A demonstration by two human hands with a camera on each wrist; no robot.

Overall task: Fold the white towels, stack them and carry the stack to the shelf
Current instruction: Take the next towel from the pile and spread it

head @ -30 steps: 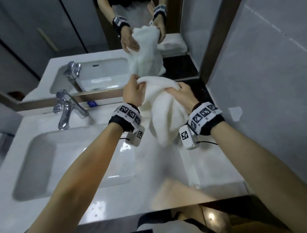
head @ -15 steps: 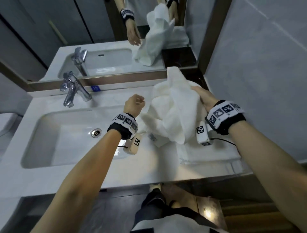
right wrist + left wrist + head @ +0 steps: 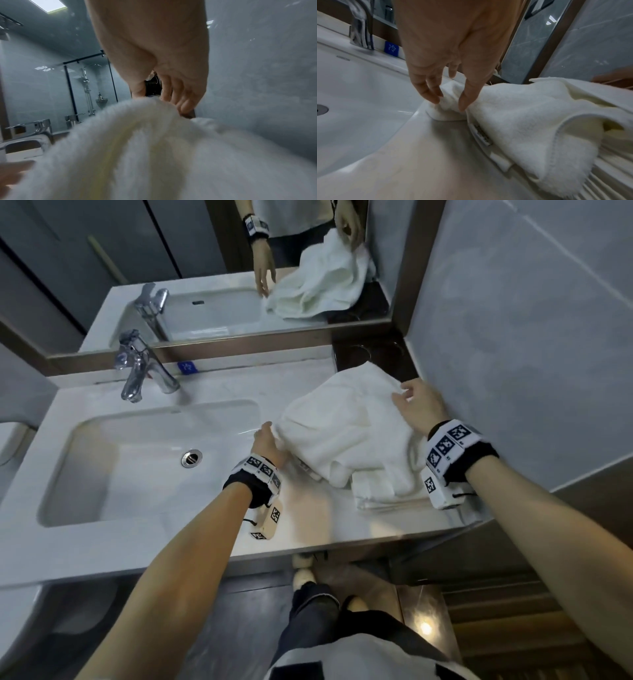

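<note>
A crumpled white towel [image 3: 342,429] lies on the white counter [image 3: 308,522] to the right of the sink, partly over a folded white towel [image 3: 387,491]. My left hand [image 3: 272,431] pinches the crumpled towel's left corner [image 3: 448,112] between thumb and fingertips [image 3: 435,99] at the basin's rim. My right hand [image 3: 402,395] grips the towel's far right edge [image 3: 150,102] close to the wall. In the right wrist view the towel [image 3: 137,148] fills the lower half of the frame. The folded towel's ribbed edge [image 3: 614,170] shows under the crumpled one.
The sink basin [image 3: 137,457] with its drain [image 3: 191,457] sits on the left, with a chrome faucet [image 3: 137,368] behind it. A mirror [image 3: 222,268] runs along the back. A grey tiled wall [image 3: 513,337] closes the right side. The counter's front edge [image 3: 239,563] is near my legs.
The towel came down from mid-air onto the counter. My left hand, free half a second ago, now pinches its left corner; my right hand moved to the far edge.
</note>
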